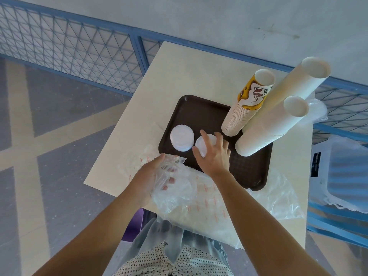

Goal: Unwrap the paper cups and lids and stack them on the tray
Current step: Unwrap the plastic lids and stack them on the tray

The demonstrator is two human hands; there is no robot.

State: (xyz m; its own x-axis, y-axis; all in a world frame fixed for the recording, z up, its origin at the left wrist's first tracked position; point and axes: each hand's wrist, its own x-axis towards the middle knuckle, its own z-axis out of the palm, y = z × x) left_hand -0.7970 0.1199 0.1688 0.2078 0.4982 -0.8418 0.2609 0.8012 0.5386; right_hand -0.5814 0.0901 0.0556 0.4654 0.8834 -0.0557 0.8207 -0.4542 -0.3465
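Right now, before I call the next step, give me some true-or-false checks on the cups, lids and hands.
1. Three cup stacks rise at the right side of the tray. True.
2. Every stack is plain white. False: one is a printed yellow stack.
3. The right hand holds a lid stack on the tray. True.
4. The left hand is empty. False: it grips the plastic bag.
5. No other lids are on the tray. False: a second lid stack sits just to the left.
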